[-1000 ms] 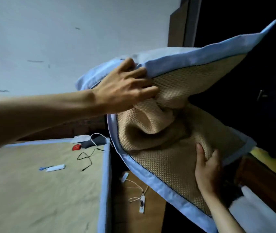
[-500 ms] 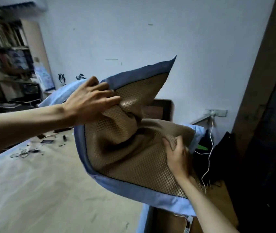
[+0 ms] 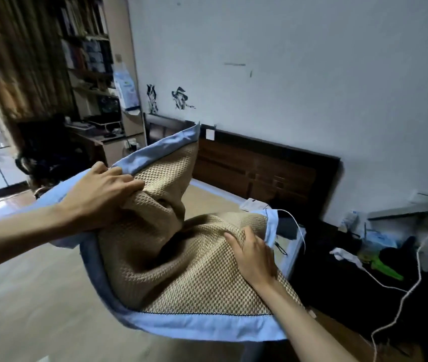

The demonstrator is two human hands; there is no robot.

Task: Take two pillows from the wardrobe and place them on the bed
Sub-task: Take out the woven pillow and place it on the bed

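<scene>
A bedroom, seen from above the hands: at the far left a curtain hangs beside a window, then a crowded bookshelf and a cluttered desk stand against a pale wall marked with two dark ink-like figures. The bed, covered in a tan mat, fills the lower left, with its dark wooden headboard against the wall. A person holds one pillow in the air over the bed's right edge, near the headboard end. The left hand is clenched on the pillow's upper left edge, fingers bunching the woven tan fabric where it meets the blue border. The pillow sags and folds in the middle; its long axis runs from the lower right up toward the upper left, one blue-trimmed corner pointing up at the headboard and the broad blue hem lying nearest the camera. The right hand grips the pillow's right side, fingers pressed into the weave just inside the blue trim. At the right, a white cable trails across a dark bedside area strewn with small items, among them something bright green.
</scene>
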